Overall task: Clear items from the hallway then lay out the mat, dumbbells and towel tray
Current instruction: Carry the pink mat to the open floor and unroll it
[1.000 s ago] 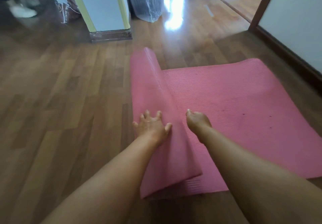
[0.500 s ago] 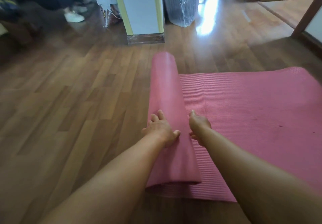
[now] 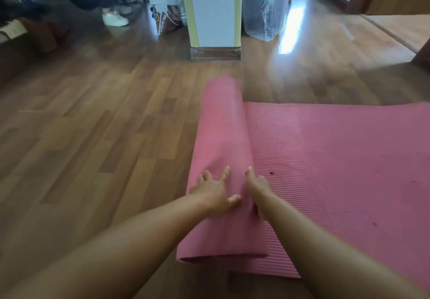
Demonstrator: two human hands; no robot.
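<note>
Pink foam lies under both your hands: the yoga mat (image 3: 337, 159) is partly unrolled on the wood floor (image 3: 93, 135). Its ribbed flat stretch runs off to the right of your right hand. Its rolled part (image 3: 223, 124) is a smooth tube between your hands, reaching on ahead of them.

Your left hand (image 3: 214, 191) lies flat on top of the roll, fingers spread and straight, thumb out toward the right, gripping nothing. Your right hand (image 3: 259, 187) sits just beside it, at the seam where the roll meets the flat mat, against the roll's side. One fingertip points forward and the rest are hidden, so how far that hand is open cannot be told.

Well beyond your hands stands a white pillar (image 3: 215, 10) with yellow edges. A plastic-wrapped bundle (image 3: 265, 7) is at its right and a brown bag (image 3: 168, 19) at its left. Farther left is another person's white shoe (image 3: 115, 19).
</note>
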